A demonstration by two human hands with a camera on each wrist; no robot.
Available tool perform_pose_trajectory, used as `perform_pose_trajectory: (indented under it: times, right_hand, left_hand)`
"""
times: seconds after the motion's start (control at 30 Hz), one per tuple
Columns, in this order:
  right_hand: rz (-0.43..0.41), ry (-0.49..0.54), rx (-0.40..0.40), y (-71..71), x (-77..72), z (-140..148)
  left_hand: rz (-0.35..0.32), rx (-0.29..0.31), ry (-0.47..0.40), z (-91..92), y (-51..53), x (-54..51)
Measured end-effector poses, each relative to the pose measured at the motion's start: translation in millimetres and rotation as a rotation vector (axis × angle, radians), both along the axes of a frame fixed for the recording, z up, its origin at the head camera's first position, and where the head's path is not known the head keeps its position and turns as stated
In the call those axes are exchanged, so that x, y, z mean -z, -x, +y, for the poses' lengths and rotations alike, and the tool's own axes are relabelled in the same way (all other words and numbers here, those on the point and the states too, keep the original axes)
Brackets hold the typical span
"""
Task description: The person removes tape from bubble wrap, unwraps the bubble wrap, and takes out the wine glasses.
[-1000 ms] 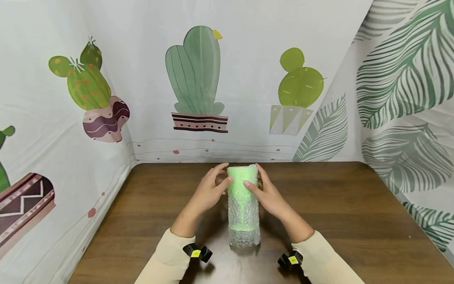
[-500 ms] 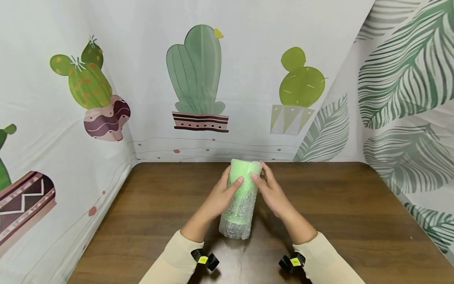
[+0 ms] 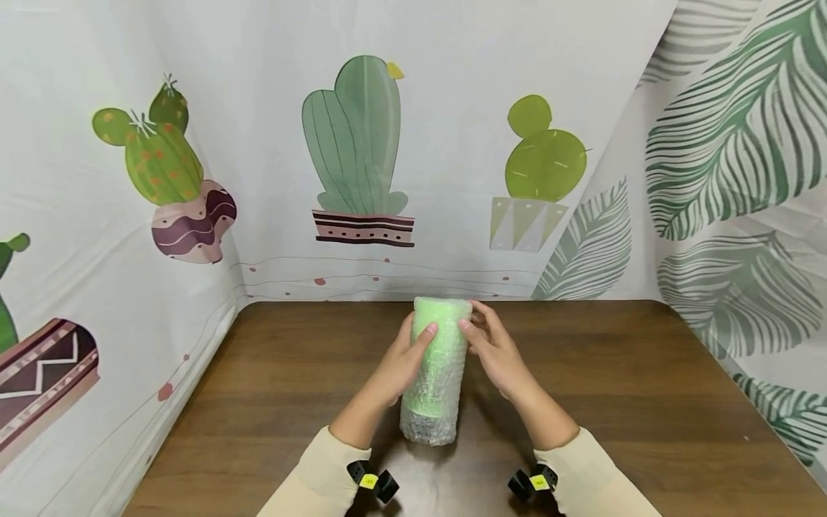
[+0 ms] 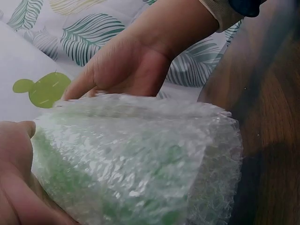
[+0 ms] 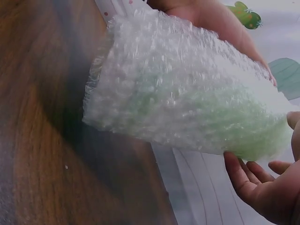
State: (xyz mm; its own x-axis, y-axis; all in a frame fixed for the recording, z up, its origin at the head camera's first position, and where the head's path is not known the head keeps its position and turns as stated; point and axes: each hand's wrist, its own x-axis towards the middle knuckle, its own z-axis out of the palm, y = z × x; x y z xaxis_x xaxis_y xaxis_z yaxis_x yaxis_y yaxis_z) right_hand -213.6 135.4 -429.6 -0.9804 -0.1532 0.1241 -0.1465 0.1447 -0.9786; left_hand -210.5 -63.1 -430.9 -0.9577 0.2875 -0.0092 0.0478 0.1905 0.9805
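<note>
A pale green item in bubble wrap point(image 3: 434, 373) stands out between both hands in the head view, its lower end leaning slightly left. The wrap blurs its exact kind. My left hand point(image 3: 402, 366) grips its left side, thumb on the front, other fingers mostly hidden. On the upper right side my right hand point(image 3: 496, 352) holds it with the thumb in front and fingers behind. In the left wrist view the bubble wrap point(image 4: 126, 159) shows a straight overlapping edge. The right wrist view shows right-hand fingertips point(image 5: 229, 157) touching the wrap near its green end.
Below lies a brown wooden table point(image 3: 614, 402), its far edge against a white cloth backdrop point(image 3: 452, 143) printed with cacti. Leaf-printed cloth point(image 3: 723, 201) hangs at the right. Black wrist cameras point(image 3: 386, 485) sit over both cream sleeves.
The wrapped item's lower end has swung left, tilting it from upright. My left hand has moved right and taken a fuller grip along its side; the right hand has moved only slightly.
</note>
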Motion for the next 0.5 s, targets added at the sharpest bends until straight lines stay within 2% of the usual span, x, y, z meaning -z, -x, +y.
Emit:
perform_pose_trajectory:
  times: [0.5]
  right_hand:
    - [0.026, 0.012, -0.008, -1.3, -1.6, -0.1]
  left_hand:
    - [-0.031, -0.007, -0.033, -2.2, 0.9, -2.8]
